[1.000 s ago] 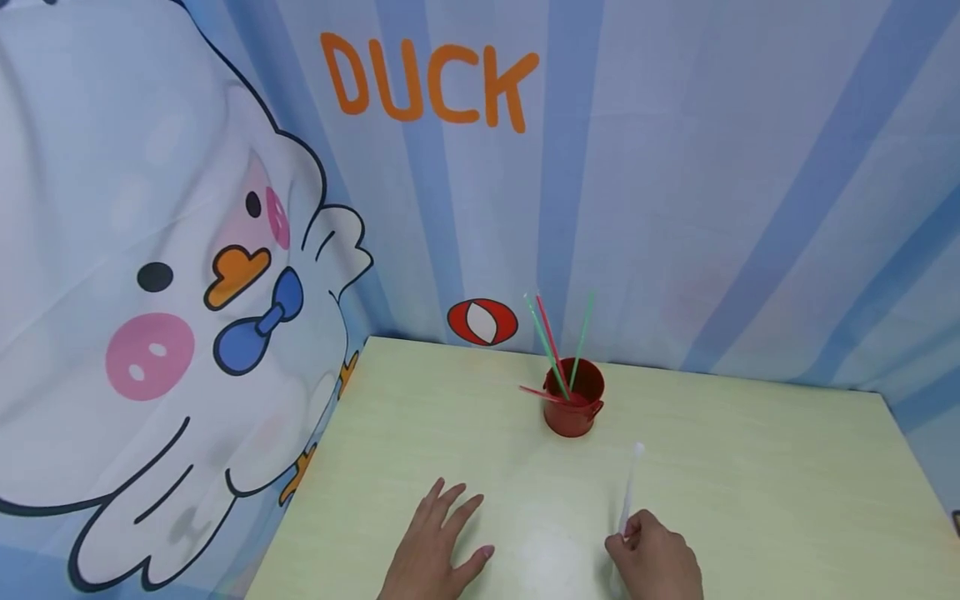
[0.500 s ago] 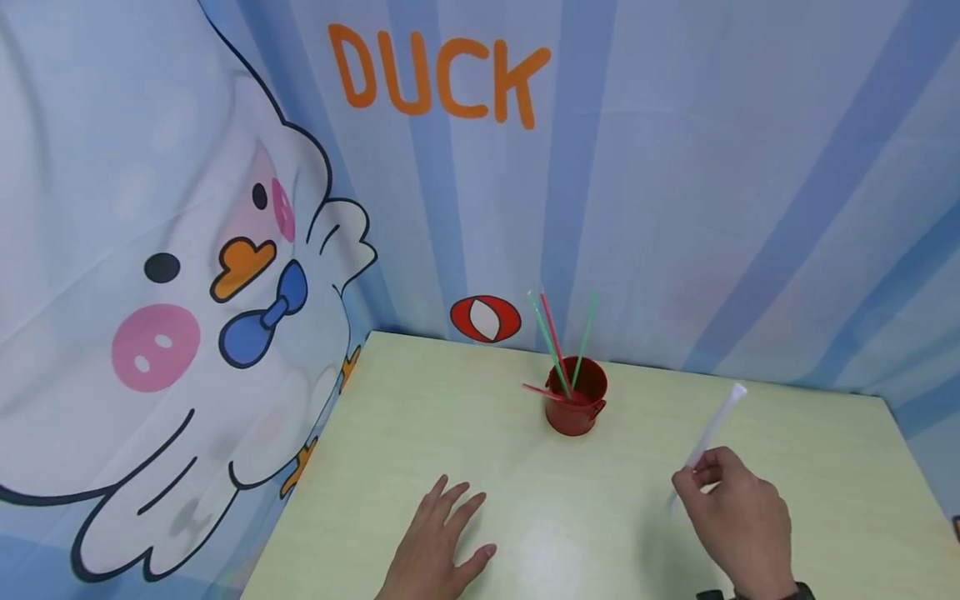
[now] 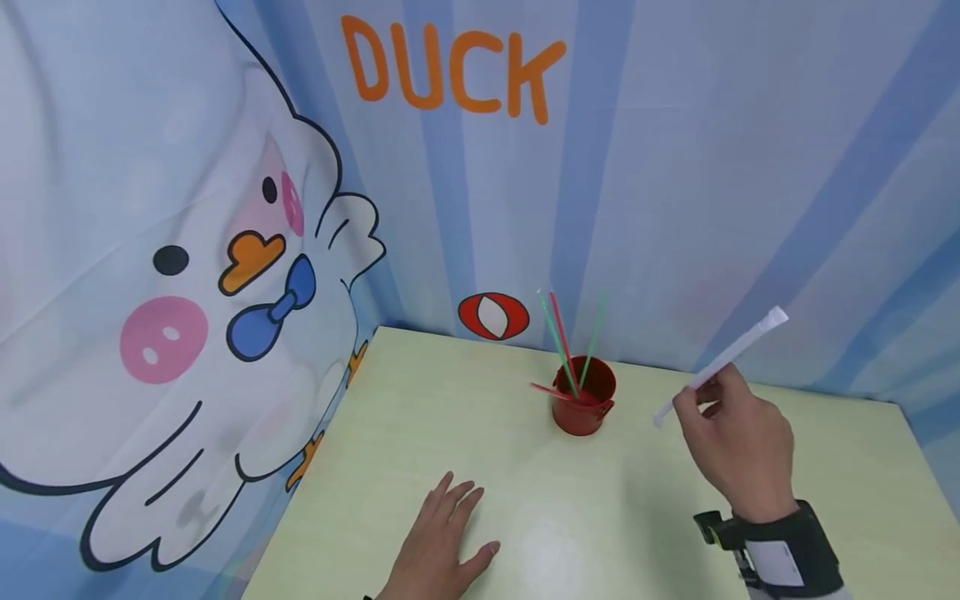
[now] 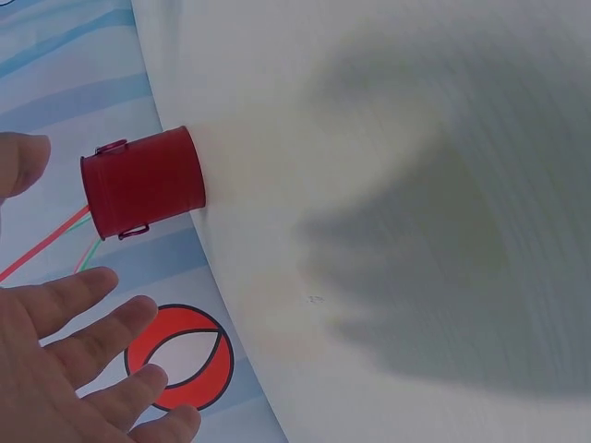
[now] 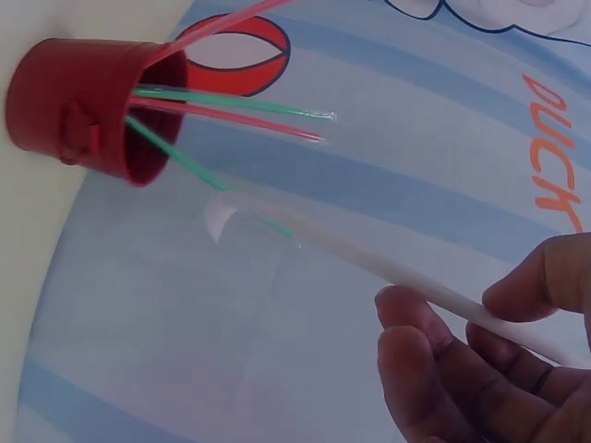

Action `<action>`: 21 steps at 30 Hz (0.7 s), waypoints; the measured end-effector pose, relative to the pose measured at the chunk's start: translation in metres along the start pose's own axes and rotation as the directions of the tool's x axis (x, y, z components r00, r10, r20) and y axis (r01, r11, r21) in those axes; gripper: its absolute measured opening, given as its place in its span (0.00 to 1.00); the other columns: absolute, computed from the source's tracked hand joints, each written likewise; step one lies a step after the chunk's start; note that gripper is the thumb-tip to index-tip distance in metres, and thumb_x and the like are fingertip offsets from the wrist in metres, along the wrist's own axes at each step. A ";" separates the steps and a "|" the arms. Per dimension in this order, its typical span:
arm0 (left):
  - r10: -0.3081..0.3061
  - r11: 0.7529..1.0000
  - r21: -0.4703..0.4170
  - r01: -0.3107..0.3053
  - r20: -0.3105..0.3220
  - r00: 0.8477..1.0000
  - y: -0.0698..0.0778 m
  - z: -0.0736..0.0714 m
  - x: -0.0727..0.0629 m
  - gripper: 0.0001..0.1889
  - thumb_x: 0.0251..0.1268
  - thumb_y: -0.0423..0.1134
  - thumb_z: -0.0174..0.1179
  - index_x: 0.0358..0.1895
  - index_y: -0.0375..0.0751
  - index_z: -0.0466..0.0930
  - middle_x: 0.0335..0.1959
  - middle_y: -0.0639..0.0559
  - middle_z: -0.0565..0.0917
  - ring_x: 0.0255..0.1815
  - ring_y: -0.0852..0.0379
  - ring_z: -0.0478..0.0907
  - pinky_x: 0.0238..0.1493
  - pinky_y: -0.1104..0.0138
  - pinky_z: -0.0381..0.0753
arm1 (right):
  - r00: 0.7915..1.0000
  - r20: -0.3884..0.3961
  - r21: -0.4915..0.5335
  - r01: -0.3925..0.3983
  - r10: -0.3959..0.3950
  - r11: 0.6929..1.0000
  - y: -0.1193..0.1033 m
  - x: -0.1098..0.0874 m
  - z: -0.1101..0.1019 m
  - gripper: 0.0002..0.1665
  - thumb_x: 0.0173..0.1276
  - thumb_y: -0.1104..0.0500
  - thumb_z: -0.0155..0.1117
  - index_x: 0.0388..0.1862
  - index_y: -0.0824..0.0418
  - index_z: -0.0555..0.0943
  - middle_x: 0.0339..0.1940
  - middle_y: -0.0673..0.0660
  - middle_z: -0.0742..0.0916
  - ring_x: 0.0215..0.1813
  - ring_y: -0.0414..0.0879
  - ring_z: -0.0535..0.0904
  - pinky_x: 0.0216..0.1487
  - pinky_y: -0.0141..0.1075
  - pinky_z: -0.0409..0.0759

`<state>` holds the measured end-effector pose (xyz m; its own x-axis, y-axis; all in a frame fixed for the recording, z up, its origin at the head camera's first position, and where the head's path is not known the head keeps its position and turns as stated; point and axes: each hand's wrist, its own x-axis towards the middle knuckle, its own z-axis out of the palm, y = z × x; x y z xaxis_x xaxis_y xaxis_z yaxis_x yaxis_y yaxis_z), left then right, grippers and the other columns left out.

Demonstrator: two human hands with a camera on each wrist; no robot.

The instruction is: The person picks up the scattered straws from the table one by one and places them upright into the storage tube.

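Observation:
My right hand (image 3: 742, 446) pinches a white wrapped straw (image 3: 742, 343) between thumb and fingers. Slanting up to the right, the straw is raised above the table, to the right of a small red bucket (image 3: 576, 419). In the right wrist view, the straw's flattened wrapper end (image 5: 220, 214) overlaps a green straw (image 5: 171, 152) that leans out of the bucket. Red and green straws (image 3: 561, 333) stand in the bucket, and a red one (image 3: 546, 388) sticks out low to its left. Low over the table, my left hand (image 3: 438, 542) holds nothing, fingers spread.
The pale yellow-green table (image 3: 435, 400) meets a blue striped cloth backdrop (image 3: 675, 208) behind the bucket. To the left hangs a printed duck (image 3: 225, 333). A dark strap with a camera mount (image 3: 787, 550) circles the right wrist.
My right hand has lifted the wrapped straw from low over the table, up and to the right, tilting it further. The left hand has stayed nearly still.

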<state>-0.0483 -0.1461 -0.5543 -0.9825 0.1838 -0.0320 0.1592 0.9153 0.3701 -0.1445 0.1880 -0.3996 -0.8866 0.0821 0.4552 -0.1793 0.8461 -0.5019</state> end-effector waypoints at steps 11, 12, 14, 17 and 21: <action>-0.018 0.999 -0.040 0.018 0.006 1.000 -0.005 -0.005 -0.002 0.38 0.68 0.62 0.64 0.75 0.47 0.68 0.74 0.51 0.73 0.84 0.44 0.57 0.81 0.44 0.62 | 0.996 0.037 0.042 0.075 -0.076 0.996 -0.020 0.045 0.037 0.11 0.73 0.58 0.57 0.43 0.66 0.78 0.36 0.68 0.91 0.25 0.60 0.85 0.15 0.37 0.62; -0.019 0.999 -0.043 0.019 0.007 1.000 -0.005 -0.005 -0.002 0.38 0.68 0.62 0.64 0.75 0.47 0.68 0.74 0.51 0.73 0.84 0.44 0.57 0.81 0.44 0.62 | 0.996 0.048 0.039 0.075 -0.076 0.996 -0.020 0.048 0.041 0.11 0.73 0.58 0.57 0.43 0.66 0.78 0.36 0.69 0.91 0.23 0.59 0.84 0.15 0.37 0.62; -0.015 0.999 -0.040 0.016 0.005 1.000 -0.006 -0.005 -0.003 0.38 0.68 0.62 0.64 0.75 0.47 0.68 0.74 0.51 0.74 0.84 0.45 0.57 0.81 0.44 0.62 | 0.995 0.070 0.031 0.072 -0.074 0.997 -0.022 0.053 0.050 0.10 0.72 0.58 0.56 0.41 0.66 0.78 0.36 0.68 0.91 0.19 0.56 0.80 0.14 0.37 0.61; -0.006 0.999 -0.035 0.006 -0.007 1.000 -0.007 -0.005 -0.005 0.37 0.69 0.62 0.64 0.74 0.47 0.69 0.73 0.52 0.74 0.84 0.44 0.57 0.81 0.45 0.62 | 0.991 0.112 0.012 0.066 -0.067 0.998 -0.023 0.058 0.063 0.11 0.73 0.57 0.56 0.40 0.65 0.77 0.37 0.68 0.91 0.15 0.53 0.76 0.13 0.37 0.60; 0.015 0.999 -0.028 -0.016 -0.024 1.000 -0.007 -0.006 -0.005 0.37 0.69 0.62 0.63 0.74 0.46 0.70 0.72 0.52 0.75 0.83 0.44 0.59 0.80 0.44 0.63 | 0.986 0.156 -0.008 0.066 -0.064 0.998 -0.023 0.063 0.080 0.13 0.74 0.56 0.55 0.41 0.66 0.77 0.35 0.68 0.91 0.14 0.51 0.73 0.12 0.37 0.62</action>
<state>-0.0452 -0.1559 -0.5511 -0.9820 0.1888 -0.0040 0.1717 0.9018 0.3966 -0.2305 0.1321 -0.4180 -0.9291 -0.0554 0.3657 -0.2340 0.8538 -0.4650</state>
